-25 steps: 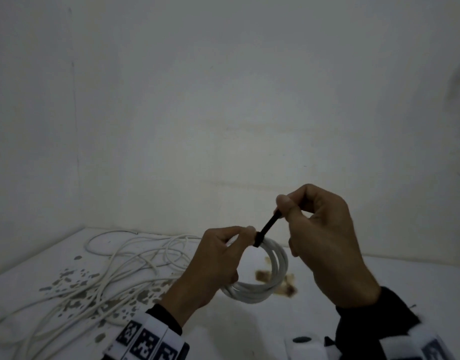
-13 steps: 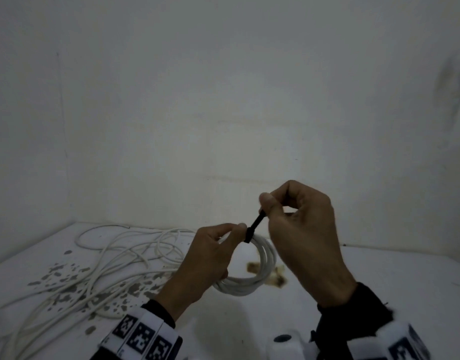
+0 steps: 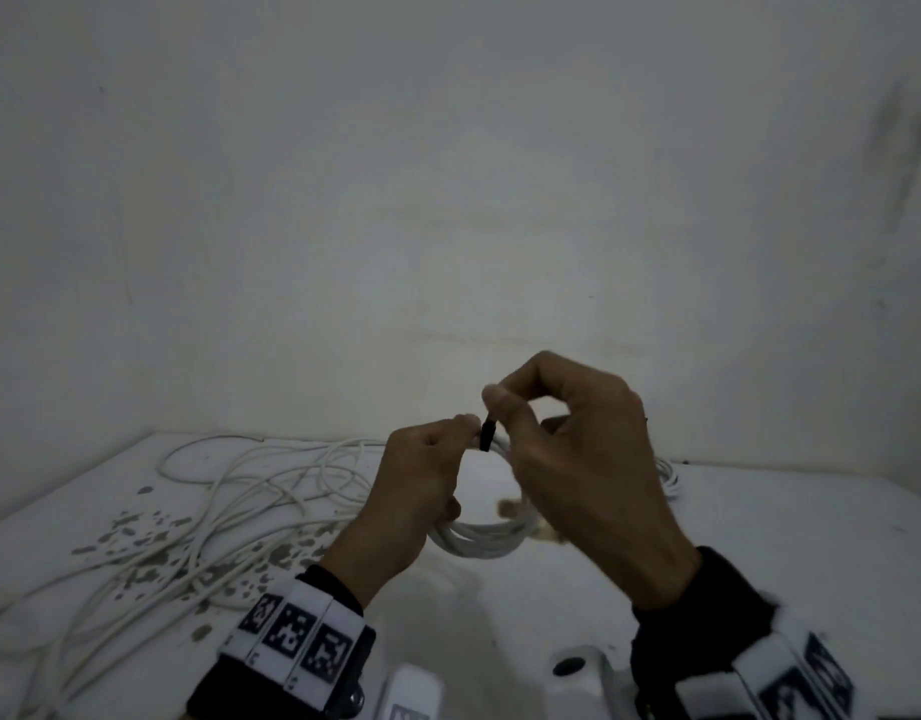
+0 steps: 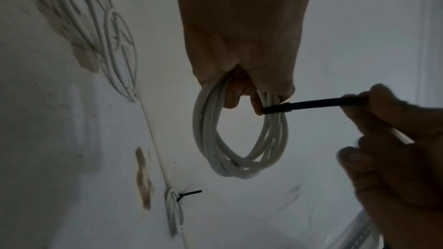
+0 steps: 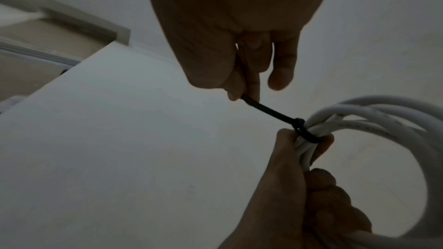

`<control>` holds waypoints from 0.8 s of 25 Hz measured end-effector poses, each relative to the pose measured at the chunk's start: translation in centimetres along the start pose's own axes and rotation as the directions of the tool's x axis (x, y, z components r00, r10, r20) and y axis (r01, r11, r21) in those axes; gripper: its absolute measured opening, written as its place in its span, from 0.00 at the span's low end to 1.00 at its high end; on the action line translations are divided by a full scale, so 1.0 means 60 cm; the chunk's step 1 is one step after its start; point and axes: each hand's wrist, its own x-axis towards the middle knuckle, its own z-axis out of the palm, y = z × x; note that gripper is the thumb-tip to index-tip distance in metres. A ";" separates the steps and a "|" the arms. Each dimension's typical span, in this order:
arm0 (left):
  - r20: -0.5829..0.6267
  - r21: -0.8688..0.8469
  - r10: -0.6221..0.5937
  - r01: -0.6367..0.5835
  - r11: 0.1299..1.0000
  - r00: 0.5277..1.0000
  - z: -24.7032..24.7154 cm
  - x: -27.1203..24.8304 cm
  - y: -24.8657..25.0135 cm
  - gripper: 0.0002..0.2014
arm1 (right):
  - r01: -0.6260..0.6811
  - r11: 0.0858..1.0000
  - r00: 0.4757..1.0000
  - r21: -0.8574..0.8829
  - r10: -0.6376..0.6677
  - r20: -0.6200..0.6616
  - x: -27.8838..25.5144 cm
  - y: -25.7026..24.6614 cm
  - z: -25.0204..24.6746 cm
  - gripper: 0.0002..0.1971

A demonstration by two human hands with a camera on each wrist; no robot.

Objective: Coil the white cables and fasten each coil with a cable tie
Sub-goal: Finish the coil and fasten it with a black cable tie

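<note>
A white cable coil (image 3: 479, 540) (image 4: 239, 139) (image 5: 383, 120) hangs in the air above the table, and my left hand (image 3: 422, 491) (image 4: 242, 82) (image 5: 302, 158) grips its top. A black cable tie (image 3: 487, 433) (image 4: 311, 104) (image 5: 282, 118) is looped round the coil's strands beside my left fingers. My right hand (image 3: 551, 433) (image 5: 242, 86) (image 4: 369, 105) pinches the tie's free tail between thumb and forefinger, close to the coil.
A loose tangle of white cables (image 3: 229, 501) (image 4: 100, 31) lies on the white table (image 3: 785, 537) at the left, over speckled stains. A tied coil with a black tie (image 4: 176, 209) lies by the wall (image 3: 448, 200), behind my right hand.
My right hand has come closer to the coil, so less of the tie's tail shows between the hands. Both hands sit a little lower and nearer the wall.
</note>
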 end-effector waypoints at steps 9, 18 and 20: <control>0.227 -0.446 -0.408 0.466 0.764 0.885 -0.004 0.010 0.013 0.18 | -0.560 0.821 0.738 -0.110 0.554 0.384 0.012 0.090 -0.067 0.21; 0.213 -0.228 -0.443 0.485 0.844 0.871 0.113 0.072 -0.056 0.10 | -0.780 0.581 0.621 0.233 0.765 0.169 -0.003 0.258 -0.112 0.12; 0.248 -0.150 -0.424 0.466 0.872 0.871 0.152 0.091 -0.089 0.13 | -0.802 0.545 0.583 0.245 0.804 0.116 0.003 0.303 -0.129 0.12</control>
